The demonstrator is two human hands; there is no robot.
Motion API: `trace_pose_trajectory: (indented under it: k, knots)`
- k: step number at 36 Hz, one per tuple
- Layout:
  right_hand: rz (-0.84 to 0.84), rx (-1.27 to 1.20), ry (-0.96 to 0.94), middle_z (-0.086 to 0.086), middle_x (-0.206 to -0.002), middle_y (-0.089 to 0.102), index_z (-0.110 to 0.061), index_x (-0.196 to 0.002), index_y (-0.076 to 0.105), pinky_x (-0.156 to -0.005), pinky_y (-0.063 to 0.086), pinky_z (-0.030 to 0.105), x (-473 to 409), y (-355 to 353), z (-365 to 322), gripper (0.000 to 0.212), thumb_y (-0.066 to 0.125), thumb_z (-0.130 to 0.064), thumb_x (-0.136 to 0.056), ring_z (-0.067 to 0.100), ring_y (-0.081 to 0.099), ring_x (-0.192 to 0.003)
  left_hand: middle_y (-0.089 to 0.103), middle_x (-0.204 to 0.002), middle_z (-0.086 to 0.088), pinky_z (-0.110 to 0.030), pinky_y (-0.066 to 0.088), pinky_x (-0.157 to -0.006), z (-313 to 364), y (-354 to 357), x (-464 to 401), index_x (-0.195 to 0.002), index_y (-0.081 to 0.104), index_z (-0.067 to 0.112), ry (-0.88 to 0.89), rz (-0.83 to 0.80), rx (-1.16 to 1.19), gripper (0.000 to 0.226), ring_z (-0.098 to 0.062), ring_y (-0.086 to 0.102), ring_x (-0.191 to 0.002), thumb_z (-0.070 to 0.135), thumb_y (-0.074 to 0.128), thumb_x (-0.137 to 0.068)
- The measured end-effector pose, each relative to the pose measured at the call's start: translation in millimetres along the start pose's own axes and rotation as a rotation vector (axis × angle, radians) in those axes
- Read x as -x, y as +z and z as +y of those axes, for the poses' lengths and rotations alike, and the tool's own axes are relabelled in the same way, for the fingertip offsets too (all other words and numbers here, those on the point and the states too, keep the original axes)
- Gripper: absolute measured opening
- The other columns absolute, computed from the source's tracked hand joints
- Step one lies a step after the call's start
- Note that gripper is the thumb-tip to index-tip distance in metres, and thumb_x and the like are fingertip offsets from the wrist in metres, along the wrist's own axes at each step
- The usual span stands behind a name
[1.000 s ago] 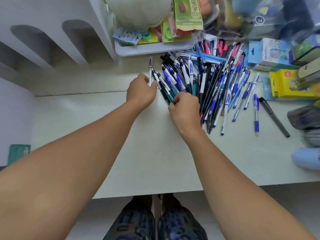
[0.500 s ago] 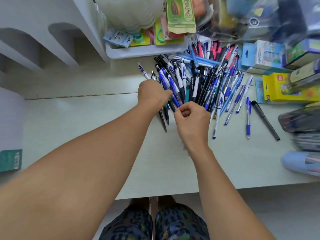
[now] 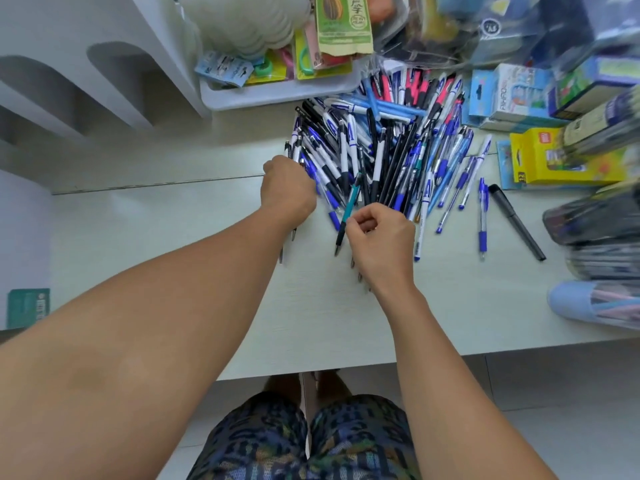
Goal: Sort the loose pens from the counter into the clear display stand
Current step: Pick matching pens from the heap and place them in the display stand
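A big pile of loose pens (image 3: 384, 150), mostly blue, white and black, fans out on the white counter (image 3: 173, 244). My left hand (image 3: 287, 192) sits at the pile's left edge, its fingers curled round a few pens whose tips stick out below the fist. My right hand (image 3: 381, 244) is at the pile's near end. It pinches a teal pen (image 3: 350, 206) between thumb and fingers, and more pen tips show under its palm. I cannot make out a clear display stand with certainty.
A white tray (image 3: 277, 97) of packaged goods stands behind the pile. Blue boxes (image 3: 512, 95) and a yellow box (image 3: 561, 157) crowd the right side, with blurred clear pen packs (image 3: 595, 220) and a light blue case (image 3: 581, 303). A black marker (image 3: 516, 220) lies apart.
My left hand slid right into the pile's left edge and closed on pens. My right hand drew back toward me and now pinches the teal pen.
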State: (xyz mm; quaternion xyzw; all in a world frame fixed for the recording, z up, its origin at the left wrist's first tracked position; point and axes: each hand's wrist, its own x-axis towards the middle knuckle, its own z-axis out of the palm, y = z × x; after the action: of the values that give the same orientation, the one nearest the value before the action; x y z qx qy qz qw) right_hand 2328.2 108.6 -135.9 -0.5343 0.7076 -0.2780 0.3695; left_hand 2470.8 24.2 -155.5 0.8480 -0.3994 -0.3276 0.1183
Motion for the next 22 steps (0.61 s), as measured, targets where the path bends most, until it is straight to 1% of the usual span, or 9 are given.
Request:
trace_pose_trajectory:
  k: [2, 4, 6, 8, 10, 12, 16, 20, 22]
  knots:
    - [-0.022, -0.006, 0.002, -0.009, -0.066, 0.064, -0.016, -0.081, 0.071, -0.058, 0.05, 0.02, 1, 2, 0, 0.01, 0.067, -0.013, -0.089, 0.003, 0.059, -0.059, 0.054, -0.131, -0.015, -0.028, 0.038, -0.077, -4, -9, 3, -0.129, 0.049, 0.002, -0.078, -0.008, 0.043, 0.037, -0.032, 0.056, -0.119, 0.017, 0.059, -0.097]
    - [-0.067, -0.013, 0.019, -0.008, -0.063, 0.063, -0.016, -0.079, 0.071, -0.058, 0.051, 0.024, 3, 7, 0, 0.011, 0.067, -0.014, -0.089, 0.004, 0.058, -0.055, 0.058, -0.128, -0.014, -0.028, 0.039, -0.075, -15, -20, 5, -0.128, 0.048, 0.0, -0.075, -0.012, 0.024, 0.04, -0.033, 0.059, -0.113, 0.021, 0.059, -0.097]
    - [-0.142, -0.026, 0.048, -0.006, -0.061, 0.064, -0.017, -0.077, 0.071, -0.061, 0.058, 0.035, 8, 16, -1, 0.01, 0.067, -0.017, -0.087, 0.011, 0.064, -0.058, 0.062, -0.119, -0.017, -0.029, 0.039, -0.064, -31, -28, 4, -0.125, 0.051, -0.003, -0.098, -0.079, 0.024, 0.042, -0.035, 0.061, -0.1, 0.026, 0.056, -0.096]
    - [-0.207, -0.065, 0.081, -0.004, -0.062, 0.066, -0.02, -0.075, 0.07, -0.063, 0.061, 0.044, 14, 27, -5, 0.011, 0.067, -0.02, -0.085, 0.017, 0.068, -0.061, 0.059, -0.097, -0.018, -0.031, 0.032, -0.057, -46, -42, 13, -0.107, 0.055, 0.0, -0.053, -0.133, 0.108, 0.028, -0.032, 0.059, -0.082, 0.026, 0.053, -0.095]
    - [-0.243, -0.098, 0.09, -0.002, -0.063, 0.067, -0.021, -0.074, 0.07, -0.063, 0.061, 0.046, 22, 36, -12, 0.011, 0.068, -0.022, -0.085, 0.018, 0.069, -0.061, 0.047, -0.081, -0.013, -0.031, 0.029, -0.058, -61, -56, 26, -0.087, 0.047, 0.011, -0.01, -0.205, 0.248, 0.012, -0.024, 0.043, -0.066, 0.02, 0.048, -0.096]
    - [-0.276, -0.162, 0.096, 0.0, -0.066, 0.07, -0.019, -0.077, 0.071, -0.061, 0.061, 0.043, 31, 44, -26, 0.013, 0.068, -0.024, -0.088, 0.017, 0.069, -0.06, 0.048, -0.079, -0.01, -0.032, 0.031, -0.065, -75, -71, 41, -0.084, 0.043, 0.015, -0.005, -0.261, 0.42, 0.012, -0.021, 0.039, -0.068, 0.013, 0.044, -0.096]
    - [-0.322, -0.451, 0.179, 0.007, -0.084, 0.071, -0.01, -0.097, 0.071, -0.057, 0.055, 0.029, 43, 54, -63, 0.014, 0.061, -0.02, -0.099, 0.014, 0.067, -0.07, 0.049, -0.063, 0.0, -0.032, 0.035, -0.063, -99, -104, 77, -0.089, 0.044, 0.015, -0.076, -0.312, 0.723, 0.013, -0.017, 0.039, -0.062, 0.003, 0.045, -0.094]
    - [-0.512, -0.636, 0.165, 0.001, -0.122, 0.062, -0.025, -0.135, 0.054, -0.076, 0.056, 0.026, 38, 64, -103, 0.029, 0.046, -0.026, -0.108, 0.017, 0.065, -0.102, 0.047, -0.065, -0.001, -0.027, 0.034, -0.056, -127, -136, 113, -0.099, 0.046, 0.013, -0.045, -0.411, 0.795, 0.018, -0.016, 0.037, -0.059, -0.001, 0.049, -0.091]
    - [-0.627, -0.666, 0.092, 0.001, -0.13, 0.058, -0.032, -0.143, 0.043, -0.08, 0.057, 0.027, 39, 72, -126, 0.035, 0.045, -0.028, -0.109, 0.017, 0.066, -0.104, 0.046, -0.07, -0.001, -0.026, 0.034, -0.056, -137, -150, 128, -0.101, 0.05, 0.014, 0.004, -0.455, 0.792, 0.021, -0.014, 0.039, -0.06, -0.004, 0.051, -0.09]
